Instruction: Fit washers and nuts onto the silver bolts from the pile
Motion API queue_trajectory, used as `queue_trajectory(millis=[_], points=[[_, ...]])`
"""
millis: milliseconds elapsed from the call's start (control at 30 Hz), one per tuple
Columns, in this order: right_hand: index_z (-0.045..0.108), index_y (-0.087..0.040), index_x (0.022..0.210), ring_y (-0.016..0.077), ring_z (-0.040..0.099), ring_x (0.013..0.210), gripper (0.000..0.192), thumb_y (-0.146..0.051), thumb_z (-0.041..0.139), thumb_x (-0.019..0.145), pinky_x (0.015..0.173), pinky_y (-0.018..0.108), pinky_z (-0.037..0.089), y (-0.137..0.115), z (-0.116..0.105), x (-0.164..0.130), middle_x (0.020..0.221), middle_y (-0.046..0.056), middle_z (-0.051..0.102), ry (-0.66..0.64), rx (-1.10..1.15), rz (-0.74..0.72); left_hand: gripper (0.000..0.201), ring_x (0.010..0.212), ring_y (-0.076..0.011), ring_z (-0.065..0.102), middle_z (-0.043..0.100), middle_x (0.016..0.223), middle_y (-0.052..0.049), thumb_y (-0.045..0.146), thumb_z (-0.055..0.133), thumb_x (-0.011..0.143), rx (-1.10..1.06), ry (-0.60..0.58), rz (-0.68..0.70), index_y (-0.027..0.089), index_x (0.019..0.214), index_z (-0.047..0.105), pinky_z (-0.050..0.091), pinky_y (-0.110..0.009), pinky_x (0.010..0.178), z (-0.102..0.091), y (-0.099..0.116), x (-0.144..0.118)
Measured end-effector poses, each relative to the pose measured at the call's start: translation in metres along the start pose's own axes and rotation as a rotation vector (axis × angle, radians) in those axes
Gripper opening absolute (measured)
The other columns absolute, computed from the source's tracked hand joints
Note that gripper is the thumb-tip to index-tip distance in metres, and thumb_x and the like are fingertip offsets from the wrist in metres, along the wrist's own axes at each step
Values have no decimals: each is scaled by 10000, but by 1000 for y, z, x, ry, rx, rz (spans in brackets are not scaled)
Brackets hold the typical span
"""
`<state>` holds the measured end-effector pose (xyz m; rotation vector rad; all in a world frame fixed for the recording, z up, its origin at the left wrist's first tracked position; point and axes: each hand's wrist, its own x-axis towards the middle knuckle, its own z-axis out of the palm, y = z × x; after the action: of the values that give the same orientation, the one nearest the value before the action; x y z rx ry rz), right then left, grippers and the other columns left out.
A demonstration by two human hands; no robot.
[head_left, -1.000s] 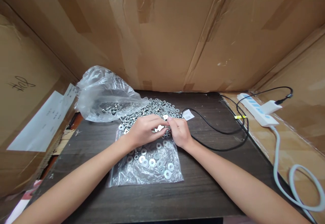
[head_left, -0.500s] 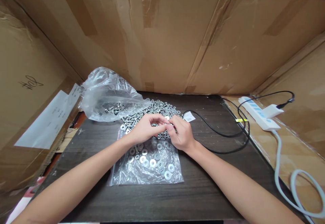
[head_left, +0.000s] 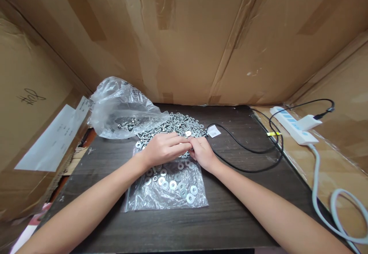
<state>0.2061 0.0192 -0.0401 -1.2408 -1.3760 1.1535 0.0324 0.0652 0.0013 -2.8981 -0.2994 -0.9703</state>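
metal fasteners (head_left: 176, 125) heaped on a dark tabletop (head_left: 235, 208)
over the heap's near side, the left hand (head_left: 163, 149) and right hand (head_left: 203, 154) meet, fingers bent and close together; what they pinch, if anything, is hidden. nearer, washers (head_left: 173, 185) lie at a flat clear bag (head_left: 161, 203), on or inside it i cannot tell.

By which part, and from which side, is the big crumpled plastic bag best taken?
Probably by the upper folds of the crumpled bag, pinched from above on its left: there it bulges up loosely, while its right end reaches the heaped bolts.
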Motion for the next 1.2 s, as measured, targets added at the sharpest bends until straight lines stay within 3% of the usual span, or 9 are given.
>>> queue_trajectory(millis=[100, 200, 333, 467, 600, 833, 967, 1067, 1200], points=[[369, -206, 440, 107, 345, 423, 578, -479, 391, 949, 459, 274, 250, -5, -5, -1, 417, -16, 354, 98, -156, -117, 140, 725, -141, 653, 740, 881, -35, 232, 569, 925, -199, 3, -193, 201, 961, 700, 529, -266, 660, 3, 5, 3], [379, -200, 519, 120, 386, 498, 515, -421, 367, 985, 518, 281, 280, -8, -10, -3, 502, -6, 396, 232, -318, -348, 141, 667, -122, 619, 710, 816, -37, 275, 607, 880, -534, 32, -611, 167, 911, 692, 518, -236, 592, 7, 10, 8], [372, -205, 585, 121, 391, 516, 422, -308, 371, 994, 541, 284, 289, -9, -12, -1, 553, -13, 406, 196, -375, -480, 227, 568, -97, 552, 659, 733, -23, 354, 637, 840, -871, 43, -936, 143, 914, 675, 444, -185, 450, 10, 12, 12], [363, -212, 630, 123, 388, 532, 341, -254, 399, 967, 555, 283, 295, -8, -11, 0, 577, -27, 383, 168, -400, -521, 227, 524, -72, 504, 642, 741, -18, 345, 651, 817, -963, 77, -984, 135, 904, 665, 433, -174, 432, 11, 11, 11], [477, -206, 875, 142, 448, 606, 41, -222, 508, 853, 582, 281, 358, -8, -12, -1, 718, -15, 486, 169, -398, -463, 229, 487, -58, 485, 640, 732, -17, 355, 658, 819, -1028, 89, -1017, 135, 883, 666, 429, -179, 431, 13, 8, 10], [482, -204, 768, 178, 490, 744, 184, -220, 423, 942, 688, 329, 396, -11, -12, 1, 774, 27, 494, 194, -405, -560, 236, 498, -62, 483, 608, 688, 2, 370, 670, 810, -1028, 70, -1023, 138, 857, 667, 430, -181, 442, 13, 7, 9], [489, -207, 897, 172, 489, 723, 30, -193, 491, 870, 656, 325, 425, -10, -10, 0, 862, 35, 501, 182, -409, -553, 230, 492, -58, 482, 615, 699, 1, 368, 641, 826, -1015, 46, -1003, 142, 865, 654, 437, -184, 452, 14, 5, 8], [471, -207, 1017, 166, 490, 705, 227, -201, 541, 800, 609, 316, 435, -7, -10, -2, 958, 51, 504, 179, -393, -531, 204, 481, -54, 475, 603, 687, 8, 345, 630, 822, -1040, 50, -997, 143, 849, 638, 432, -185, 452, 15, 4, 8], [489, -205, 976, 170, 498, 723, 128, -225, 524, 854, 609, 310, 431, -7, -10, -2, 928, 49, 519, 143, -386, -561, 173, 492, -57, 459, 573, 655, 27, 315, 639, 805, -1077, 33, -991, 143, 823, 629, 438, -186, 468, 12, 6, 9]])
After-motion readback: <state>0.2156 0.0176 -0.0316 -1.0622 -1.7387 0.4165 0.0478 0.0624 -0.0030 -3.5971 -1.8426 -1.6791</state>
